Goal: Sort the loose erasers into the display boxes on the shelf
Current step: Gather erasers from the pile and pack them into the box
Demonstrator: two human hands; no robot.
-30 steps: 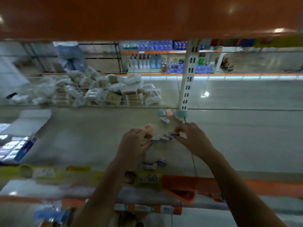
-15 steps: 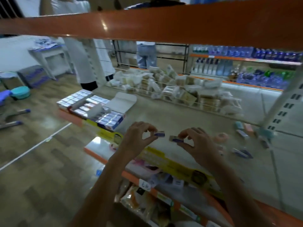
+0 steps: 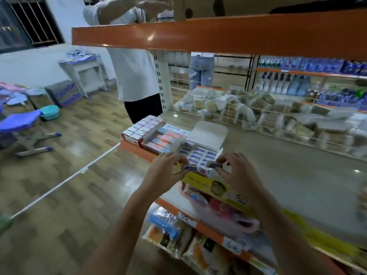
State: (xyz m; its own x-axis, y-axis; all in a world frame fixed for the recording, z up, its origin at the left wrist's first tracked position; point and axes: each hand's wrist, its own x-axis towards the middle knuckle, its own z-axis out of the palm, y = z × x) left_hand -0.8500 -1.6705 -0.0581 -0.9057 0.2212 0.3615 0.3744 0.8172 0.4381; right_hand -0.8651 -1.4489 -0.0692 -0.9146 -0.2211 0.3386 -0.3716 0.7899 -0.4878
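A: What surface? Smooth grey shelf (image 3: 288,175), orange-edged; wood-pattern floor (image 3: 69,155) at nine o'clock.

B: Hands? The left hand (image 3: 164,173) pinches one small rectangular eraser (image 3: 188,168), the right hand (image 3: 234,171) another eraser (image 3: 215,165), both touching the cardboard display box (image 3: 200,155) at twelve o'clock.

Both hands (image 3: 165,171) (image 3: 236,171) have carried their erasers (image 3: 189,167) (image 3: 215,165) to, seemingly, the display box (image 3: 200,155).

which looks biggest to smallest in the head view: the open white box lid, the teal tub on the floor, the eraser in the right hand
1. open white box lid
2. teal tub, though it sits farther off, so its true size is unsure
3. eraser pinched in the right hand, smallest despite being nearest
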